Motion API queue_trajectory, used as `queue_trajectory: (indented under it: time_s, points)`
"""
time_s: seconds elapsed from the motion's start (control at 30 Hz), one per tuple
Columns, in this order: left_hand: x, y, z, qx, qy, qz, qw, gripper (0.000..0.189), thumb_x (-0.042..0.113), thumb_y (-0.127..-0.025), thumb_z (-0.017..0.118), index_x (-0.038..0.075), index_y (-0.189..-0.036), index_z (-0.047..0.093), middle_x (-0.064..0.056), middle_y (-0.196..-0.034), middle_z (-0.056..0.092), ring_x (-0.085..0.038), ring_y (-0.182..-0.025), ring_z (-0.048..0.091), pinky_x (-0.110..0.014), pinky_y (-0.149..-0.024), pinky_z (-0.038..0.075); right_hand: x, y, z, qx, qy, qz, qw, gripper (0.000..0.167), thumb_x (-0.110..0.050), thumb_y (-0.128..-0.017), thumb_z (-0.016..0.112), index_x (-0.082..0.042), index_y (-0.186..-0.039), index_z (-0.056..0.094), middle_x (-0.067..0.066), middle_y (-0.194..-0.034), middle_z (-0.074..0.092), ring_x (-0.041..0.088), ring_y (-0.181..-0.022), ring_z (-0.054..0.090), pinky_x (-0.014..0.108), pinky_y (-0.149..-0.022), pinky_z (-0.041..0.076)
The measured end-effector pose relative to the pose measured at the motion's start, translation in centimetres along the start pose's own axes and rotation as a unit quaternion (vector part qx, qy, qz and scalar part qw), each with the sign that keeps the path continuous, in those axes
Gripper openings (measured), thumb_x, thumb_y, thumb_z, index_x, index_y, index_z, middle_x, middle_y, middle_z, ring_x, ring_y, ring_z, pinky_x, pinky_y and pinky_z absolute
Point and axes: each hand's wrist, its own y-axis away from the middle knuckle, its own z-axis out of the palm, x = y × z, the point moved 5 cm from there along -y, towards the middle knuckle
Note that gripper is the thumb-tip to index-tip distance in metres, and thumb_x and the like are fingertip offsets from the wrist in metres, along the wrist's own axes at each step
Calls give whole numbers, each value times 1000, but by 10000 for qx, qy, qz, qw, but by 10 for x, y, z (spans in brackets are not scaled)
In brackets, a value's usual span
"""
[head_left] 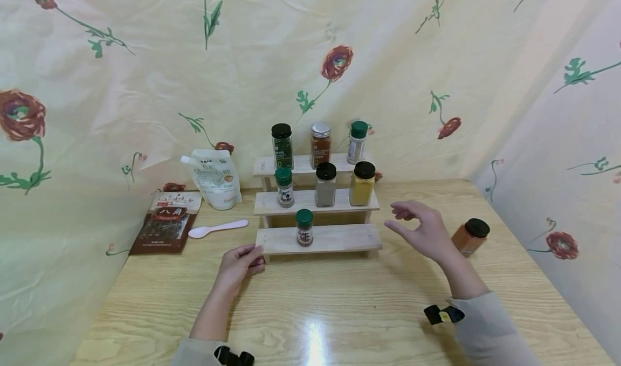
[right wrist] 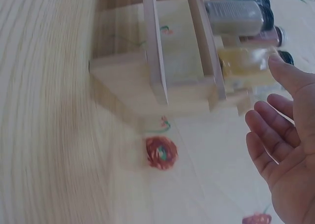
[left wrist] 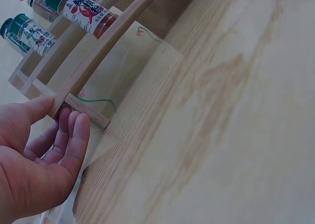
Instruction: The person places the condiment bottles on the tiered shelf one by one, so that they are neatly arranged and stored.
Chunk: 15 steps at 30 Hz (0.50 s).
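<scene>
A three-step wooden spice rack [head_left: 349, 239] stands on the table. My left hand [head_left: 239, 269] grips the left end of its lowest step, thumb on top and fingers curled underneath in the left wrist view. A green-lidded bottle [head_left: 304, 230] stands on that step. The middle step bears another green-lidded bottle [head_left: 284, 189], a grey jar [head_left: 325, 187] and a yellow jar [head_left: 361, 186], both black-capped. Right of the rack my right hand [head_left: 421, 229] is raised with thumb and fingers apart, holding nothing. In the right wrist view its thumb overlaps the yellow jar [right wrist: 242, 62].
On the top step are a jar of green flakes [head_left: 283, 149], a silver-capped jar [head_left: 321, 147] and a green-lidded bottle [head_left: 357, 144]. An orange jar [head_left: 468, 239] stands beyond my right wrist. At left are a brown packet [head_left: 167, 223], a white pouch [head_left: 217, 180] and a spoon [head_left: 218, 228].
</scene>
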Motion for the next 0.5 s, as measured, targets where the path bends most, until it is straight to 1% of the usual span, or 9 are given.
queue_trajectory:
  time_s: [0.13,0.27,0.4,0.5]
  points:
    - [0,0,0,-1,33,-17,10000,39,5,-98,67,-18,-127,55,-10,-87,67,-13,-75,67,-27,-74,65,7,5,-13,85,156,72,9998,40,-2,-80,85,-2,-117,70,7,-98,72,21,-84,67,14,-74,55]
    - [1,0,0,-51,28,8,10000,42,6,-98,67,-18,-129,53,-10,-88,67,-13,-76,67,-28,-74,65,14,10,-25,121,344,275,9990,40,-5,-82,85,-3,-119,70,7,-99,72,22,-85,67,13,-75,53]
    - [2,1,0,-78,18,23,10000,44,8,-99,67,-18,-130,52,-10,-89,67,-14,-77,68,-28,-75,65,22,16,-37,100,509,465,9976,40,-10,-85,83,-2,-121,69,11,-101,72,25,-88,66,10,-77,50]
    - [1,1,0,-35,7,-10,10000,42,7,-98,68,-18,-129,53,-10,-88,67,-14,-76,68,-27,-75,65,28,21,-46,69,573,613,9965,41,-13,-87,82,-2,-123,68,14,-104,72,24,-90,64,8,-78,48]
